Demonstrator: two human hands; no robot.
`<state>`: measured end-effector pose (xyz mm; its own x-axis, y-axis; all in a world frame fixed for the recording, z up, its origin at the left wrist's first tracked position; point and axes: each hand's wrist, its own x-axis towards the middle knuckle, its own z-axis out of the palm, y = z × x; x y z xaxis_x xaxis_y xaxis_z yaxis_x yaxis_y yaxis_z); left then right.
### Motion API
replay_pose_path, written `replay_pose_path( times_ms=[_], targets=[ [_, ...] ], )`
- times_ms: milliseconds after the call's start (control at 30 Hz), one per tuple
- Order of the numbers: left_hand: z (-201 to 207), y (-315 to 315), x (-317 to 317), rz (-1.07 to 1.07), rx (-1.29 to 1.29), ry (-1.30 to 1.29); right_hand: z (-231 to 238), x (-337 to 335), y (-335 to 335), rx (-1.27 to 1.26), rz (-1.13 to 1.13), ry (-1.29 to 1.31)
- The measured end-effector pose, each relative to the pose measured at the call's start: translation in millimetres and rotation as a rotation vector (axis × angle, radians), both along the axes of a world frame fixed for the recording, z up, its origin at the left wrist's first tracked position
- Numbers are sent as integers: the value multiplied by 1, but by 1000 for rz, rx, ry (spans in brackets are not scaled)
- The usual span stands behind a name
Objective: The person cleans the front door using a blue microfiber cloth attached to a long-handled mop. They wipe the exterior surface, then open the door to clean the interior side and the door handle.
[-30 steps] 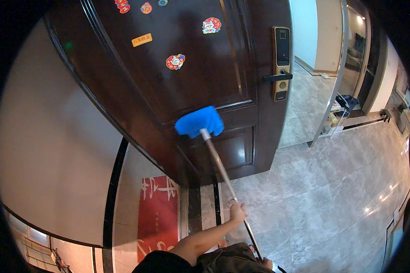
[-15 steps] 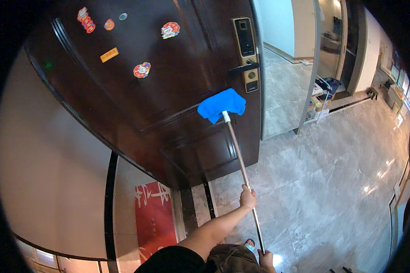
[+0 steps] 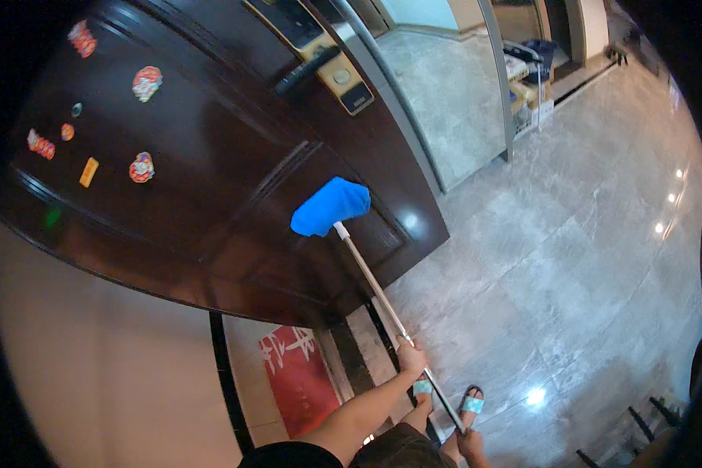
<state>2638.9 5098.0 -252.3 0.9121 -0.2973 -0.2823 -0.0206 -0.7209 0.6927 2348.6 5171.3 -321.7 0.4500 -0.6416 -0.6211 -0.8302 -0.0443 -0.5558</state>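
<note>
A flat mop with a silver pole point(image 3: 378, 290) slants up and left from my hands. Its head is covered by a bright blue cloth point(image 3: 329, 207), laid against the lower panel of the dark brown door point(image 3: 234, 195). Partway along the pole, my left hand point(image 3: 411, 357) is closed around it. My right hand point(image 3: 470, 444) grips the pole's lower end, close to my body and partly cut off by the frame's bottom edge. The cloth hides the mop plate under it.
A gold and black door lock point(image 3: 340, 76) with a handle sits above the cloth. Stickers point(image 3: 142, 168) dot the door. A mirror panel point(image 3: 444, 101) stands beyond the door edge, near a small rack point(image 3: 530, 86). A red mat point(image 3: 298, 382) lies by the threshold; grey tiles point(image 3: 554, 257) spread right.
The blue mop head has moved down the door, from just below the lock to the lower panel. My view has turned, so the door appears tilted. Both hands keep their hold.
</note>
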Motion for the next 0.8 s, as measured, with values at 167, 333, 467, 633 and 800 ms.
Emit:
replay_pose_path(
  times_ms=[167, 333, 467, 633, 800],
  targets=[
    [-51, -2, 10, 3, -36, 55, -49, 13, -11, -17, -36, -64],
    [-99, 5, 3, -38, -62, 18, -114, 4, -1, -43, -44, -76],
    [-140, 5, 14, 90, 37, 107, -125, 7, 2, -7, -7, 40],
    [-180, 1, 20, 23, -35, 30, -153, 14, -7, -4, -15, 104],
    [-169, 2, 12, -5, -82, 95, -158, 6, 5, 26, -21, 86]
  ],
)
